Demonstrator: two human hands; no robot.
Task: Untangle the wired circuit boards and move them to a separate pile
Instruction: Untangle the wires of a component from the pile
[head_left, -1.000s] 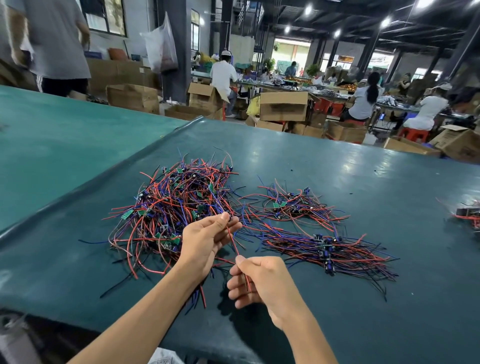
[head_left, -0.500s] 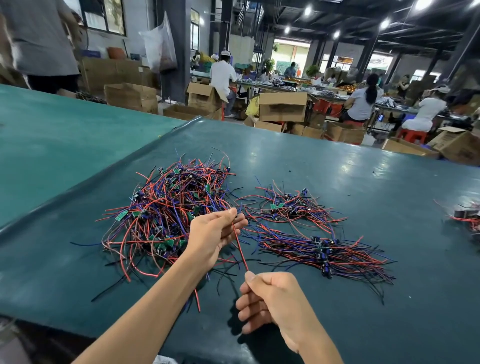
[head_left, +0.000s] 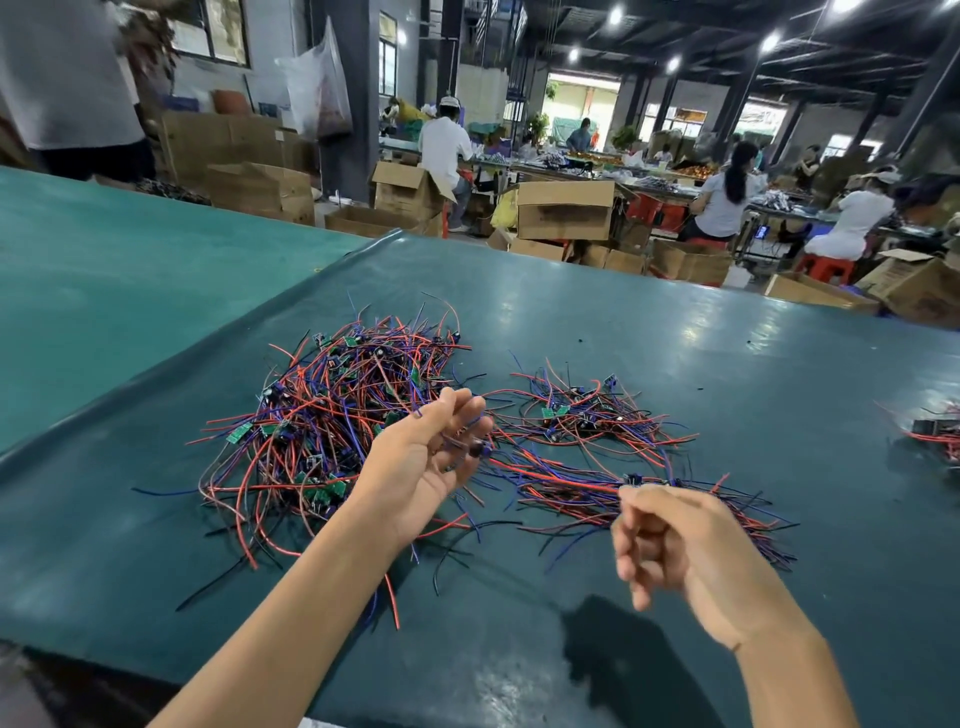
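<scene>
A big tangled pile of wired circuit boards, red, blue and black wires with small green boards, lies on the dark green table. A smaller loose pile sits to its right, and a straighter bundle lies in front of that. My left hand hovers between the piles, palm up with fingers loosely curled. A blurred wired board hangs just off its fingertips. My right hand is over the near end of the straighter bundle, fingers curled, pinching thin wire at thumb and forefinger.
Another small bundle of wires lies at the table's right edge. A second teal table adjoins on the left. Cardboard boxes and seated workers fill the floor beyond the far edge.
My right hand has swung right and forward to the straighter bundle, drawing the red wire with it. My left hand has opened from its pinch, and the wire slides off its fingers.
</scene>
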